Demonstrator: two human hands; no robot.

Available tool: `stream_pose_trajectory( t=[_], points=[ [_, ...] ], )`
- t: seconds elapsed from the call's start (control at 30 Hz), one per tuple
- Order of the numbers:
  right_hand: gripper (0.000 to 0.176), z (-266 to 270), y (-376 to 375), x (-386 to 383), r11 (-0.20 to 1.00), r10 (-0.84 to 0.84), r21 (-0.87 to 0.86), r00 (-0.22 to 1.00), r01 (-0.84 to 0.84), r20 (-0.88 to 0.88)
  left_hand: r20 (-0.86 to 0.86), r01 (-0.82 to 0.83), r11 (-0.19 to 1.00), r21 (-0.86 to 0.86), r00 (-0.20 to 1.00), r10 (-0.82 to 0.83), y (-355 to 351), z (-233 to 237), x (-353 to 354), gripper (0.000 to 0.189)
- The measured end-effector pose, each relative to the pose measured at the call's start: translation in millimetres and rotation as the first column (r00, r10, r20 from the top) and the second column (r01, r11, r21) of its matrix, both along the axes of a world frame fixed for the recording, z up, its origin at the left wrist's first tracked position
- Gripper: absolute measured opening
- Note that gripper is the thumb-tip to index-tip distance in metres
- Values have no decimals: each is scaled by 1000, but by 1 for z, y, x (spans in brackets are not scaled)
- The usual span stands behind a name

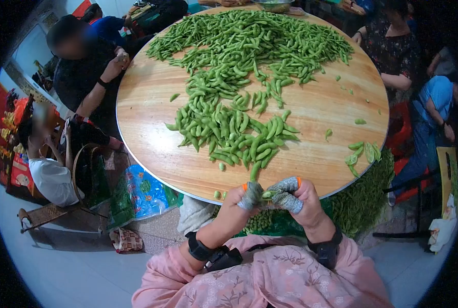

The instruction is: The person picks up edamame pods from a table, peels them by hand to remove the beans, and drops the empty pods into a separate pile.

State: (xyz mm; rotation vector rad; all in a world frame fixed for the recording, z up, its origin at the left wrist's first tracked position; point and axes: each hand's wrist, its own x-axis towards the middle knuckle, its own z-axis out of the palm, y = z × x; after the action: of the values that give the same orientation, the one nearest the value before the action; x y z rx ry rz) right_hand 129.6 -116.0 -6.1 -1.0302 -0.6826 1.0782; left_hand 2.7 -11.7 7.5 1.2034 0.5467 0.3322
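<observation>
A large heap of green bean pods point(239, 36) covers the far part of the round wooden table point(157, 102), and a smaller pile reaches toward me. At the near table edge, my left hand point(249, 197) and my right hand point(290, 195) meet, both in grey finger coverings with orange bands. Their closed fingers pinch a small green pod point(268, 195) between them. Just beyond my left hand, one pod point(255, 171) points toward me from the pile. Loose beans point(217, 195) lie at the edge left of my hands.
Opened pods point(352, 159) lie at the table's right edge. Below that edge is a mass of green pods point(365, 192). People sit at the left and right; one person's hands point(120, 59) rest by the left rim. A blue plastic bag point(146, 190) is on the floor.
</observation>
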Motion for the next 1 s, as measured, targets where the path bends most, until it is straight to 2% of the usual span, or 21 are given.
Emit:
stream_pose_trajectory(
  t=[0.03, 0.07, 0.13, 0.17, 0.23, 0.3, 0.37, 0.43, 0.53, 0.6, 0.63, 0.67, 0.7, 0.77, 0.8, 0.87, 0.9, 0.93, 0.97, 1.0],
  points=[
    [10, 4, 0, 1, 1000, 2, 1, 1000, -2, 1, -5, 78, 964, 253, 997, -79, 3, 1, -1, 16],
    [9, 11, -2, 1, 999, 9, -37, 998, -7, 55, -7, 74, 965, 253, 997, -75, 3, 3, -1, 16],
    [9, 16, -4, 3, 997, 31, -75, 994, -23, 106, -47, 156, 844, 513, 987, -154, 0, 7, -1, 19],
    [9, 16, -5, 4, 995, 54, -86, 983, -39, 173, -51, 167, 795, 584, 984, -169, 2, 7, 0, 21],
    [8, 18, -5, 6, 994, 76, -100, 968, -54, 241, -54, 192, 812, 552, 979, -195, 6, 7, -1, 19],
    [8, 21, -5, 7, 991, 126, -60, 987, -120, 105, -55, 219, 827, 517, 973, -223, 7, 7, -2, 17],
    [8, 19, -4, 6, 989, 132, -79, 987, -125, 91, -82, 262, 784, 563, 962, -262, 7, 10, -3, 15],
    [8, 19, -3, 4, 987, 136, -97, 988, -128, 78, -84, 252, 798, 547, 965, -247, 6, 12, -3, 14],
    [9, 18, -3, 3, 985, 123, -132, 985, -107, 120, -87, 253, 790, 558, 965, -247, 6, 9, -5, 9],
    [10, 14, -3, 2, 994, 48, -111, 954, -15, 296, -90, 258, 769, 584, 963, -255, 6, 8, -8, 10],
    [10, 15, -4, 3, 994, 51, -111, 954, -19, 296, -91, 198, 741, 642, 979, -183, 6, 9, -10, 14],
    [11, 17, -6, 5, 989, -53, -108, 927, 100, 372, -87, 139, 704, 696, 990, -110, 7, 9, -12, 19],
    [11, 21, -9, 7, 972, -154, -95, 883, 217, 444, -88, 138, 704, 696, 990, -107, 11, 10, -16, 19],
    [12, 34, -25, 21, 939, -243, -108, 854, 325, 459, -133, -18, 565, 825, 965, 225, 30, 10, -24, 32],
    [11, 35, -35, 31, 921, -265, -118, 821, 370, 505, -130, -47, 513, 857, 944, 302, 45, -3, -24, 33],
    [9, 33, -55, 49, 879, -350, -81, 750, 470, 562, -276, 78, 439, 895, 871, 407, 60, 2, -22, 29],
    [11, 28, -66, 59, 835, -384, -99, 702, 541, 600, -275, 78, 439, 895, 871, 406, 64, -2, -20, 29],
    [11, 25, -76, 68, 834, -385, -99, 701, 543, 601, -271, 119, 353, 928, 866, 419, 68, -12, -17, 28],
    [13, 22, -86, 76, 787, -482, -107, 714, 607, 508, -266, 160, 266, 951, 863, 431, 69, -17, -15, 27],
    [16, 19, -97, 84, 735, -574, -124, 709, 666, 409, -267, 161, 267, 950, 864, 427, 66, -17, -14, 27]
  ],
)
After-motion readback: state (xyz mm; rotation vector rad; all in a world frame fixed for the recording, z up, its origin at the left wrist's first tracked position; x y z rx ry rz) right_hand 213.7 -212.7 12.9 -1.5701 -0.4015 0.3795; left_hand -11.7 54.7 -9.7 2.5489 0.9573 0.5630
